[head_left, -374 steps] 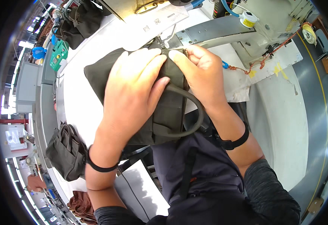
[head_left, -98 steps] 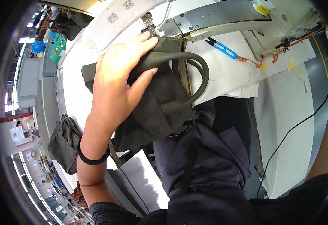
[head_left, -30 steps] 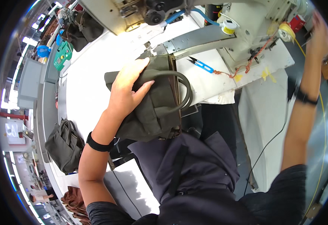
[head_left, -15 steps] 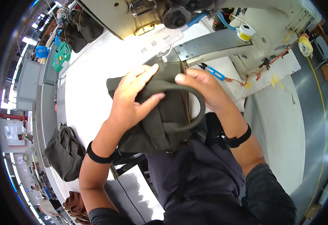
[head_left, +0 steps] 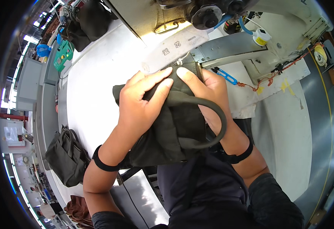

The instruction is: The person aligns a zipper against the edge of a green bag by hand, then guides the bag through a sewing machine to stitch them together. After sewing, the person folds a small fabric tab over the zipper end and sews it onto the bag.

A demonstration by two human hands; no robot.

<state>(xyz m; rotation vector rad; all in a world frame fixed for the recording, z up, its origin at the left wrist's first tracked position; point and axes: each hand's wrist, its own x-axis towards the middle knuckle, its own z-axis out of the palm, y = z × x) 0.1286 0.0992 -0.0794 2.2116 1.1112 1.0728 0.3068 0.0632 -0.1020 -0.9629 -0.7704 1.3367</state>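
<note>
An olive-green fabric bag (head_left: 161,139) with a looped handle (head_left: 223,124) lies before me, its far end under the needle area of a sewing machine (head_left: 209,15). My left hand (head_left: 142,93) presses on the bag's left side, thumb and fingers close together near the presser foot (head_left: 180,60). On the right side my right hand (head_left: 209,91) grips the bag's edge by a brass-toothed zipper (head_left: 201,72), thumb on top and fingers beneath. The handle loops over my right wrist area.
Blue thread snips (head_left: 226,76) on an orange cord lie right of the machine bed. A second olive bag (head_left: 67,156) stands at the left edge of the white table (head_left: 88,103). Dark bags (head_left: 90,24) sit at the far left, beside a green box (head_left: 64,55). Brown material (head_left: 78,210) lies lower left.
My right hand has moved up along the bag's edge, its thumb now pressing on the fabric near the presser foot. My left thumb has closed toward its fingers. The handle has swung right.
</note>
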